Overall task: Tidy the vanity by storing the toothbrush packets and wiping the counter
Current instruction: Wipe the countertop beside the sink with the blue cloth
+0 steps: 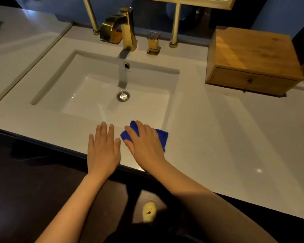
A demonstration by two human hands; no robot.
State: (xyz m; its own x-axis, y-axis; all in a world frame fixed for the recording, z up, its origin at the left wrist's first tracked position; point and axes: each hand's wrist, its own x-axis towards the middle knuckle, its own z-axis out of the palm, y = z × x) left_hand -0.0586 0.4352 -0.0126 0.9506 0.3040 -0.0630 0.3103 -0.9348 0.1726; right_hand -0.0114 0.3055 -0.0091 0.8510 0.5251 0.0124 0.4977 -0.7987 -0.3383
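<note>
Right hand (144,142) flat, fingers together, presses cloth (162,135) on counter (218,137) front strip before sink (112,95): weight for wiping. Left hand (103,149) spread flat beside, likely bracing. Packets not visible; drawer (251,81) closed.

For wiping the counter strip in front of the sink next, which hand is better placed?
Right. The right hand presses on the blue cloth on the counter in front of the sink; the left hand lies flat beside it, holding nothing.
</note>
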